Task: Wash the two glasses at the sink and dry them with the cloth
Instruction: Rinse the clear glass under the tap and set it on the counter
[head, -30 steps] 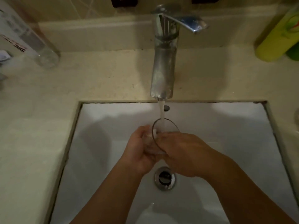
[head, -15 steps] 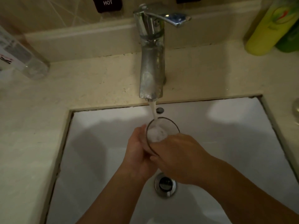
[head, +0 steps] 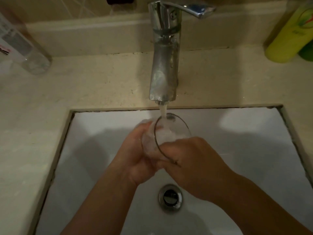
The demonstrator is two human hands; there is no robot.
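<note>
1. A clear glass was held over the white sink, tilted with its open mouth up toward the tap. A stream of water fell from the spout straight into it, most likely so that the inside would be rinsed.
2. The left hand cupped the body of the glass from the left, its fingers curled round the side. This hand seemed to steady the glass under the stream.
3. The right hand came in from the right at the near rim, with its fingers bent over the edge and gripping the glass. Whether they reached inside to rub could not be told, because the back of the hand covered them.
4. The glass was kept above the drain, so the spilled water would run away.
5. The water in the glass looked white and frothy; soap or plain bubbles could not be told apart.
6. The second glass and the cloth were nowhere in view.
7. On the beige table stood a clear bottle at far left and a yellow-green bottle at far right, both cut off by the edges. Their labels were too blurred to read.
8. The light was dim, and the lower forearms ran out of view.
</note>
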